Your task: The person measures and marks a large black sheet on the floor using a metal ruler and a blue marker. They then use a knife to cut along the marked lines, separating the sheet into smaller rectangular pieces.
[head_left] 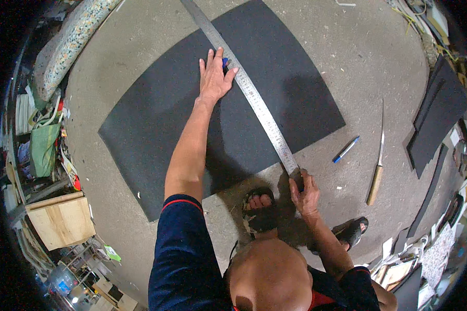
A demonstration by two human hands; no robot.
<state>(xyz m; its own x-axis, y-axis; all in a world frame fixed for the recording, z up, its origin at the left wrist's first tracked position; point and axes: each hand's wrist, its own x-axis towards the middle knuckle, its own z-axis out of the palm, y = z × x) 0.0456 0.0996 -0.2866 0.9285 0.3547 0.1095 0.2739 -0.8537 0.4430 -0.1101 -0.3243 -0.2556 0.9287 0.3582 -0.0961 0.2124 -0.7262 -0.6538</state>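
A long steel ruler (264,117) lies slantwise over a large dark grey sheet (166,109) on the floor, its two ends reaching past the sheet's edges. My left hand (215,78) rests on the sheet, fingers spread, with fingertips and thumb at the ruler's left edge. A small blue object (225,62) shows between its index finger and thumb; its kind is unclear. At the ruler's near end, my right hand (305,197) has its fingers closed round the tip. Right of the sheet lie a blue pen (346,150) and a long thin knife (379,171) with a wooden handle.
Dark offcuts (438,116) and a narrow dark strip (429,192) lie at the right. A speckled foam roll (78,44) stands at the upper left, above a wooden box (60,220) and clutter. My sandalled foot (259,210) is by the sheet's near edge.
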